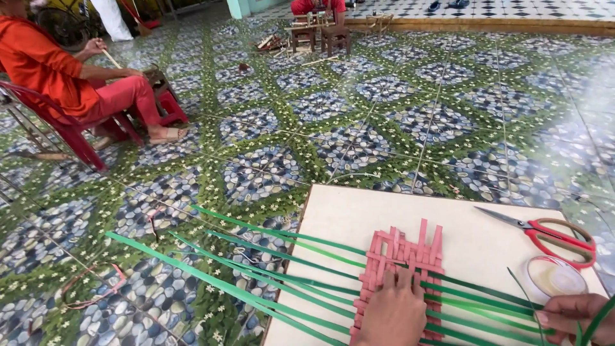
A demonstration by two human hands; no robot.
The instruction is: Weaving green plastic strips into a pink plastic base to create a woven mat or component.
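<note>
A small woven mat of pink strips [397, 256] lies on a cream board [461, 218], with several long green strips [256, 275] running through it and out to the left over the floor. My left hand [394, 314] presses flat on the lower part of the pink weave. At the bottom right corner, my right hand [576, 315] pinches the end of a green strip [596, 323].
Red-handled scissors [551, 232] and a clear tape roll [554, 277] lie on the board's right side. A person in orange [57, 70] sits on a red chair at the left. Small wooden stools [323, 35] stand far back on the patterned tile floor.
</note>
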